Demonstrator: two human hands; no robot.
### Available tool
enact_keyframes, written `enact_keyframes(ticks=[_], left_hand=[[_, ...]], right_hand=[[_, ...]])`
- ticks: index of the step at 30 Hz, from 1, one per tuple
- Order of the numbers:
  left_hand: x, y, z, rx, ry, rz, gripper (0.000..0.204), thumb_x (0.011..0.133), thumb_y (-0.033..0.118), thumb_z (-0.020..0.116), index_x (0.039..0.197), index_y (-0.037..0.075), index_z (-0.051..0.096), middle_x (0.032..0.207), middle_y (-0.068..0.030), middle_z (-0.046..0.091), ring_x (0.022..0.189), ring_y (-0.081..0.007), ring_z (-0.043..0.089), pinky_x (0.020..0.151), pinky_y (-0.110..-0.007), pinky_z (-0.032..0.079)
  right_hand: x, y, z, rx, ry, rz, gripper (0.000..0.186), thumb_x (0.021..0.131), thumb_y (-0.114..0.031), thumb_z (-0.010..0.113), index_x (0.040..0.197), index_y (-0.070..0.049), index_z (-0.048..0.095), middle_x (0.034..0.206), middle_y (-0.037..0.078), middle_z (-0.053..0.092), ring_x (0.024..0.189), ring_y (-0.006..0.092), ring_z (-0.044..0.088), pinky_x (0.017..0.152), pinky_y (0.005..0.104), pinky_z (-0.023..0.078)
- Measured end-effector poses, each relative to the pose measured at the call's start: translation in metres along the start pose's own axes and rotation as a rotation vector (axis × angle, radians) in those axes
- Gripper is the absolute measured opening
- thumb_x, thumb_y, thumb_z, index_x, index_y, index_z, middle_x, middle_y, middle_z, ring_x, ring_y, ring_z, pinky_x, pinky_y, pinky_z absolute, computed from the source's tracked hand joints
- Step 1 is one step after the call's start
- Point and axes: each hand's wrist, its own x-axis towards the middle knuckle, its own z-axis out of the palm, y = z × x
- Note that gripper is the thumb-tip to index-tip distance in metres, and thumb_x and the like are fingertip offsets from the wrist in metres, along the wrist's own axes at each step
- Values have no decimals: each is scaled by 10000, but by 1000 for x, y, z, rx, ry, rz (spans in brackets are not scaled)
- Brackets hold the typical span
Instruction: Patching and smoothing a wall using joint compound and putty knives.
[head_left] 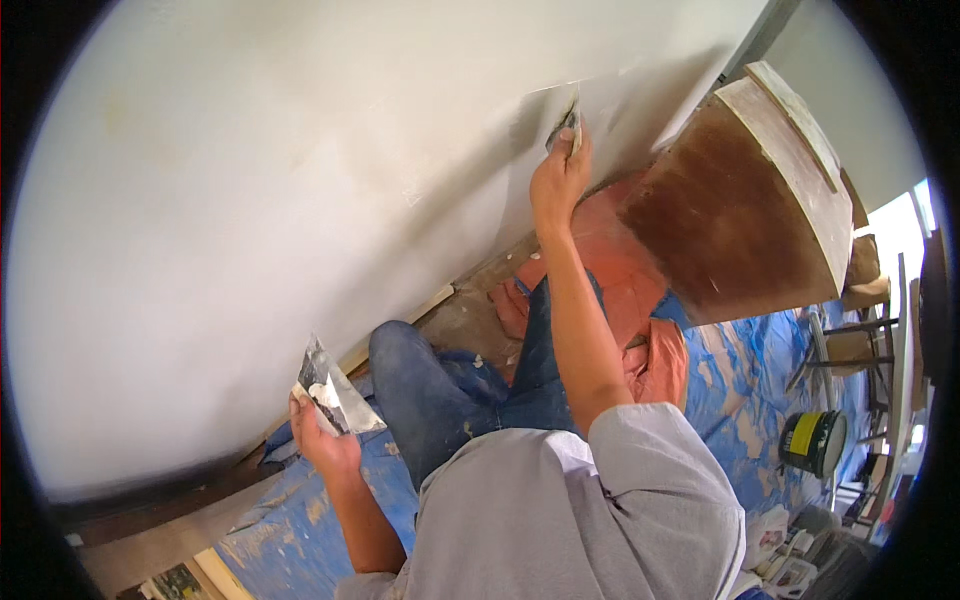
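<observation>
My right hand [562,185] is closed round a putty knife [566,122], raised to the white wall [260,200]. Its blade meets the wall or lies very near it, beside a thin line on the surface. Low on the left, my left hand [325,445] grips a wide putty knife [335,390] with a broad, shiny metal blade. A lump of white filler sits on that blade. The fingers under the blade are partly hidden. Small rough patches mark the wall between the two hands.
A brown cabinet with a pale top [735,200] stands to the right near the wall. Blue sheeting [730,370] and orange sheeting [615,240] cover the floor around my bent knees. A dark bucket with a yellow label [813,443] and white plastic jugs [790,575] are at lower right.
</observation>
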Motion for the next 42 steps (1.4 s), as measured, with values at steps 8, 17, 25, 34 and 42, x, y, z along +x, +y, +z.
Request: enact_keyframes(ticks=[8,17,25,34,42], left_hand=[[2,-3,-15,79,12,5,533,1008,206,549,1465,-39,426,1389,-136,557,1253,-270,564,1058,-410,466],[4,5,-12,123,78,-7,580,1002,217,566,1489,-50,398,1441,-148,516,1295,-275,542,1082,-408,454],[-5,9,19,94,-79,-57,545,1021,209,541,1482,-41,394,1405,-144,542,1269,-274,555,1080,-422,452],[-25,33,33,69,-64,-17,451,1038,191,490,1444,0,446,1338,-118,592,1206,-257,600,1016,-407,506],[-23,25,51,101,-218,-63,478,1032,234,546,1413,-34,444,1348,-139,566,1227,-266,568,1057,-417,455]], right_hand=[[76,38,-16,-128,180,-73,375,1077,-184,451,1381,15,543,1243,206,598,1141,376,569,996,447,443],[202,88,-57,-48,178,100,371,1064,-247,481,1349,-53,619,1095,180,695,1051,332,644,938,430,478],[242,105,-44,-51,164,2,396,1039,-223,526,1406,-85,584,1247,207,607,1147,368,592,1016,430,450],[160,58,-48,-2,23,-162,413,1044,-152,492,1437,-35,537,1370,213,584,1255,329,557,1062,409,421],[275,90,-71,167,6,134,402,1061,-177,487,1432,-35,547,1304,162,633,1193,273,590,1031,359,435]])
